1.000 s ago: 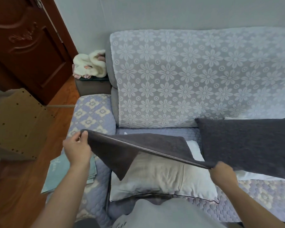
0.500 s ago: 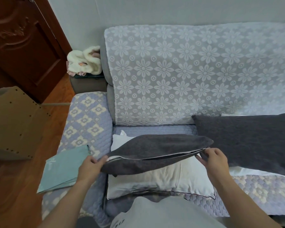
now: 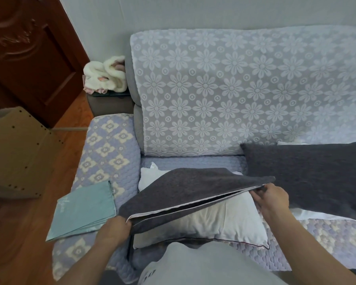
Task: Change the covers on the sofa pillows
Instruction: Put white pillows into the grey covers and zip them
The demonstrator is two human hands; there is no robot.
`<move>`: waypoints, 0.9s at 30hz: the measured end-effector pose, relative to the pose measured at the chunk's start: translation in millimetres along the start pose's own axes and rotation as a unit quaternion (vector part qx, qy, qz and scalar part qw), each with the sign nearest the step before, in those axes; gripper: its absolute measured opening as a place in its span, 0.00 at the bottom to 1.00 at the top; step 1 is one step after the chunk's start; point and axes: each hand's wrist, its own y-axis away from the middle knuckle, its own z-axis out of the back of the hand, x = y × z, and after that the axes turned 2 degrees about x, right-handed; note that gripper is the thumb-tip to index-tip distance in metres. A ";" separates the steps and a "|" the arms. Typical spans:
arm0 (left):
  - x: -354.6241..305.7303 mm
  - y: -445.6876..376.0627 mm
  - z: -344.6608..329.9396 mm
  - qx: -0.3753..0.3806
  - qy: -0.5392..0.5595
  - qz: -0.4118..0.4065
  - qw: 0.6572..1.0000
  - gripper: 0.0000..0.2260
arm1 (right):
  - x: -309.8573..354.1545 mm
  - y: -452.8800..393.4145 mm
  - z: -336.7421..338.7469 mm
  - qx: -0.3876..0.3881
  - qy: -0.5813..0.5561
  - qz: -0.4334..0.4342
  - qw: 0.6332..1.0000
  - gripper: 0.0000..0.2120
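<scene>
Cover held by its open edge over the bare pillow on the sofa.

The left hand pinches the cover's near-left corner; the right hand grips its right end, fingers curled round the cloth. The step looks like the grey cover just off the pillow. Next it likely needs laying aside, then taking a teal cover from the armrest. A second grey pillow waits at right.

One sofa; two hands, left and right; one bare white pillow; two dark grey covers; one stack of folded teal covers; one door; one fluffy white bundle.
</scene>
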 end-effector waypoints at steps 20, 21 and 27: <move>-172.6 87.9 66.7 -0.229 0.310 -0.340 0.858 0.17 | -91.5 68.8 -61.4 0.403 0.624 0.267 0.614 0.35; -172.9 88.6 70.9 -0.243 0.286 -0.355 0.856 0.18 | -87.4 67.7 -68.4 0.399 0.622 0.288 0.609 0.30; -156.1 60.0 88.9 -0.299 0.078 -0.348 0.885 0.16 | -10.5 31.6 -83.8 0.217 0.736 0.285 0.575 0.23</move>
